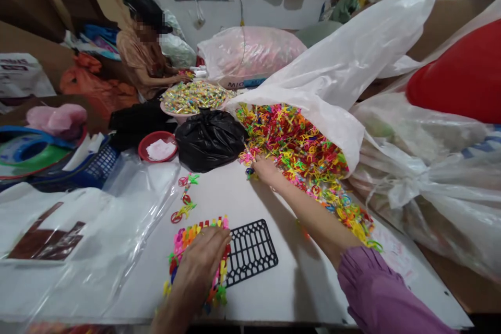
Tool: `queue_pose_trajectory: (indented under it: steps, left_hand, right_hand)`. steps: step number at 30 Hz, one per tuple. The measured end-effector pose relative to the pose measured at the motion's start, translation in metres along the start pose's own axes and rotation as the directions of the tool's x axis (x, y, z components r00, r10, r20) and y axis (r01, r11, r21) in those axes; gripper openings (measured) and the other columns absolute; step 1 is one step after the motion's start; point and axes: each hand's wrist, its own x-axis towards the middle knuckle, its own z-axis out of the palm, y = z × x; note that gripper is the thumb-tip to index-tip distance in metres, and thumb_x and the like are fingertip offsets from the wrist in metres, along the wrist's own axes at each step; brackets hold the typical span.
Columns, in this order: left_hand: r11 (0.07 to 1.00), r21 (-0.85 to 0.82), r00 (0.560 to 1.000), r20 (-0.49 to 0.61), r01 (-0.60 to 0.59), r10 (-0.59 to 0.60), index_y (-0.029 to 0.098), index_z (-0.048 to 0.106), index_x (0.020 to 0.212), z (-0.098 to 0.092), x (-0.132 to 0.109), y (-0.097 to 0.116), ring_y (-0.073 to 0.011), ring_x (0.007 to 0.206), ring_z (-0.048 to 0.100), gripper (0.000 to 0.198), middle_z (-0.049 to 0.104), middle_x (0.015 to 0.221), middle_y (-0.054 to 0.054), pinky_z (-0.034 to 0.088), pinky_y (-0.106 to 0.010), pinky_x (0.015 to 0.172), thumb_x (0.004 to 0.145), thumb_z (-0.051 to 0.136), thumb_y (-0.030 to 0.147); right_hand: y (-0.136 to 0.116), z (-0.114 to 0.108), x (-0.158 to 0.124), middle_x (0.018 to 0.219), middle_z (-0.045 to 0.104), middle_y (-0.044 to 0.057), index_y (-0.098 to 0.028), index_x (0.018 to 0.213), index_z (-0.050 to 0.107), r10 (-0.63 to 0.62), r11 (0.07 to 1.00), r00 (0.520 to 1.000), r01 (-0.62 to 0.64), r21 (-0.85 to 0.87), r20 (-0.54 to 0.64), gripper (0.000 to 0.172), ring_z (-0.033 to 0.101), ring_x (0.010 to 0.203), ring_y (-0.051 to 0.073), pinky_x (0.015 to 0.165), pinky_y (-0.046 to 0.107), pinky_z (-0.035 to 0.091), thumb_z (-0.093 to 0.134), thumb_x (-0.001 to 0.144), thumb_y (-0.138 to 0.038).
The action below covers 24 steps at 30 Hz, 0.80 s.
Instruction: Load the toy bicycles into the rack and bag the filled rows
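My left hand (203,258) lies palm down over rows of small coloured plastic pieces (182,240), its fingers close together. These pieces cover the left part of a black plastic grid (254,250), whose right part is bare. My right hand (264,167) reaches to the near left edge of a heap of colourful plastic pieces (289,130) spilling from a large white plastic bag (324,109). Its fingertips are among the pieces; what they hold is too small to tell. A few loose pieces (187,199) lie on the white table (242,198) behind my left hand.
Beyond the table's middle are a black bag (211,138), a red bowl (143,154) with white material and a full basin (166,109). Clear plastic (117,229) covers the left. A person (143,57) works at the back left. Large bags (422,182) stand right.
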Motion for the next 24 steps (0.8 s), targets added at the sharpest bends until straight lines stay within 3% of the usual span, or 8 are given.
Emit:
queue_pose_trajectory:
  steps: [4, 8, 12, 15, 19, 21, 24]
  left_hand:
    - [0.998, -0.020, 0.997, 0.062, 0.052, -0.051, 0.019, 0.059, 0.097, -0.005, 0.007, -0.003, -0.0161, 0.085, 0.060, 0.021, 0.065, 0.090, -0.004, 0.048, -0.028, 0.080, 0.089, 0.040, 0.021]
    - [0.987, -0.033, 0.982, 0.105, 0.158, -0.154, 0.019, 0.059, 0.094, -0.010, 0.012, -0.007, -0.0171, 0.085, 0.060, 0.023, 0.064, 0.089, -0.005, 0.048, -0.031, 0.080, 0.090, 0.037, 0.026]
    - [0.983, -0.024, 0.979, 0.090, 0.185, -0.182, 0.019, 0.059, 0.091, -0.009, 0.014, -0.008, -0.0180, 0.085, 0.060, 0.024, 0.064, 0.088, -0.005, 0.047, -0.032, 0.081, 0.090, 0.036, 0.029]
    - [0.975, -0.019, 0.973, 0.070, 0.224, -0.222, 0.019, 0.059, 0.088, -0.008, 0.015, -0.007, -0.0181, 0.083, 0.060, 0.024, 0.063, 0.085, -0.005, 0.047, -0.033, 0.080, 0.089, 0.037, 0.029]
    - [0.957, -0.050, 0.958, 0.041, 0.287, -0.285, 0.019, 0.062, 0.088, -0.014, 0.021, -0.003, -0.0202, 0.085, 0.060, 0.022, 0.065, 0.086, -0.006, 0.047, -0.035, 0.082, 0.086, 0.045, 0.034]
    - [0.915, -0.146, 0.923, -0.027, 0.377, -0.385, 0.019, 0.061, 0.097, -0.021, 0.028, 0.004, -0.0210, 0.091, 0.060, 0.027, 0.065, 0.094, -0.006, 0.046, -0.036, 0.083, 0.081, 0.053, 0.039]
    - [0.750, -0.386, 0.802, -0.044, 0.537, -0.596, 0.020, 0.060, 0.106, -0.028, 0.044, 0.018, -0.0213, 0.089, 0.061, 0.043, 0.065, 0.100, -0.007, 0.048, -0.034, 0.077, 0.071, 0.063, 0.045]
  right_hand:
    - [-0.010, 0.007, -0.032, 0.107, 0.057, 0.014, -0.013, 0.099, 0.062, -0.049, 0.999, 0.999, 0.049, -0.001, 0.008, 0.024, 0.051, 0.104, 0.023, 0.087, 0.029, 0.037, 0.043, 0.087, -0.015]
    - [-0.016, 0.016, -0.060, 0.102, 0.060, 0.014, -0.011, 0.106, 0.058, 0.016, 1.000, 1.000, -0.016, 0.014, 0.010, 0.027, 0.055, 0.095, 0.022, 0.080, 0.028, 0.039, 0.039, 0.090, -0.020]
    - [-0.021, 0.021, -0.071, 0.099, 0.062, 0.014, -0.011, 0.100, 0.061, 0.074, 0.997, 0.997, -0.074, 0.031, 0.011, 0.025, 0.057, 0.094, 0.023, 0.078, 0.028, 0.040, 0.040, 0.089, -0.020]
    - [-0.025, 0.013, -0.080, 0.098, 0.063, 0.011, -0.015, 0.096, 0.063, 0.094, 0.993, 0.996, -0.093, 0.072, -0.008, 0.023, 0.058, 0.092, 0.021, 0.075, 0.027, 0.040, 0.043, 0.087, -0.024]
    - [-0.039, -0.008, -0.107, 0.095, 0.066, 0.004, -0.022, 0.097, 0.062, 0.097, 0.952, 0.983, -0.046, 0.302, -0.156, 0.021, 0.060, 0.082, 0.016, 0.069, 0.025, 0.039, 0.046, 0.087, -0.031]
    - [-0.049, -0.018, -0.125, 0.091, 0.067, 0.002, -0.022, 0.094, 0.063, 0.064, 0.914, 0.976, 0.026, 0.404, -0.208, 0.018, 0.060, 0.075, 0.014, 0.066, 0.023, 0.038, 0.049, 0.086, -0.031]
    - [-0.064, -0.030, -0.148, 0.086, 0.066, 0.001, -0.022, 0.090, 0.064, -0.028, 0.871, 0.963, 0.155, 0.467, -0.269, 0.013, 0.058, 0.071, 0.012, 0.064, 0.022, 0.038, 0.054, 0.084, -0.028]
